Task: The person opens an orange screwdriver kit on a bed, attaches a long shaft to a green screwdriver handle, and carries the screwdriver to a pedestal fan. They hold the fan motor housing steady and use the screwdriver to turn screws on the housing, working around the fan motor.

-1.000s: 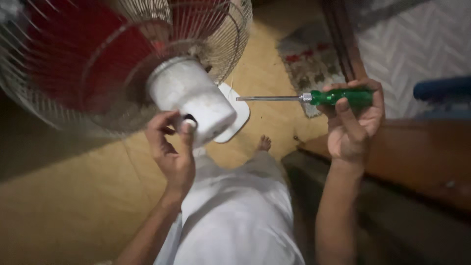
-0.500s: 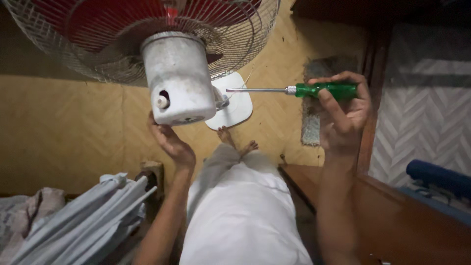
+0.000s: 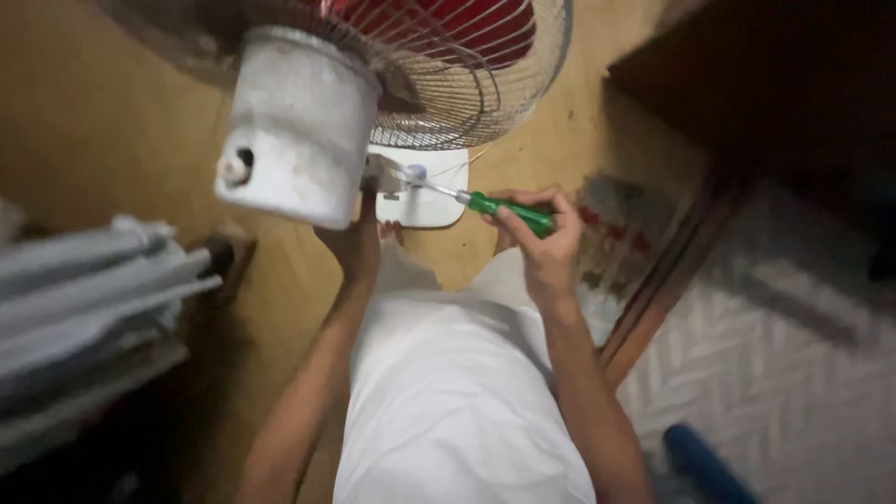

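A pedestal fan fills the top of the head view: a dirty white motor housing (image 3: 294, 126) behind a wire cage with red blades (image 3: 467, 56). My left hand (image 3: 355, 245) is pressed up under the housing, partly hidden by it. My right hand (image 3: 537, 245) grips a green-handled screwdriver (image 3: 509, 213), whose metal tip reaches left to the joint under the housing, just above the fan's white base (image 3: 425, 201).
Folded grey slats (image 3: 89, 280) lie at the left. A small dark box (image 3: 224, 257) sits on the yellow floor. A patterned mat (image 3: 621, 233) and a wooden threshold (image 3: 672, 280) lie right, with tiled floor (image 3: 784, 373) and a blue object (image 3: 700, 462) beyond.
My right hand has swung the screwdriver down and left, so its tip now meets the joint under the motor housing. The view has shifted, and the fan sits closer and higher.
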A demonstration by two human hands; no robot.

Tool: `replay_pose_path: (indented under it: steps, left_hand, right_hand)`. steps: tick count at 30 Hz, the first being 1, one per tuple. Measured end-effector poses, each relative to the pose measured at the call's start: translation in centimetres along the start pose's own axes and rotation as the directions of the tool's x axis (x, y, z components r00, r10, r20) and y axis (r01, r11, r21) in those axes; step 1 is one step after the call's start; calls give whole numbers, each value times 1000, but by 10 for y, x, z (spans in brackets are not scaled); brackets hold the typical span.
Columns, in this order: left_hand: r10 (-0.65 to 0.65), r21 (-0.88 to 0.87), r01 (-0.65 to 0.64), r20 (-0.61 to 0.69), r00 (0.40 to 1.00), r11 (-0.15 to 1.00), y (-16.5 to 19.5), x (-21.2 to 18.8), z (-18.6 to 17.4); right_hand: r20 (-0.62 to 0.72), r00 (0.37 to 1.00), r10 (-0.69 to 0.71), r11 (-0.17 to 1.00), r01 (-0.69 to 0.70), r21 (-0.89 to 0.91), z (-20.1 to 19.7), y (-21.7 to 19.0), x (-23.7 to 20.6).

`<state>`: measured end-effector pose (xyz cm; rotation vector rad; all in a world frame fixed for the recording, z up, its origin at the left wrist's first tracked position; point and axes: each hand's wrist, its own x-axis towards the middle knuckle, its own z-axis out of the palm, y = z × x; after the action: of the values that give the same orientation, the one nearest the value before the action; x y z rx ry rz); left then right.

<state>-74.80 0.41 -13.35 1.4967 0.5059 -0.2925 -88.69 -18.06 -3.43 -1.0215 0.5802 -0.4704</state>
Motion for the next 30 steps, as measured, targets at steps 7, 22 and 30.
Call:
replay_pose_path:
  steps: [7,22,30]
  left_hand:
    - [632,393,-544,-135,763,741,-32,12,46]
    - [681,687,-464,-62,730,560,-63,29,20]
    - [678,376,-608,-80,730,699,-74,35,16]
  right_hand:
    - [274,949,156,973,-99,-210,-58,28,73]
    - [459,865,200,963,-88,-254,-74,110,122]
    - [430,879,208,978,-179,-107,-81,129,123]
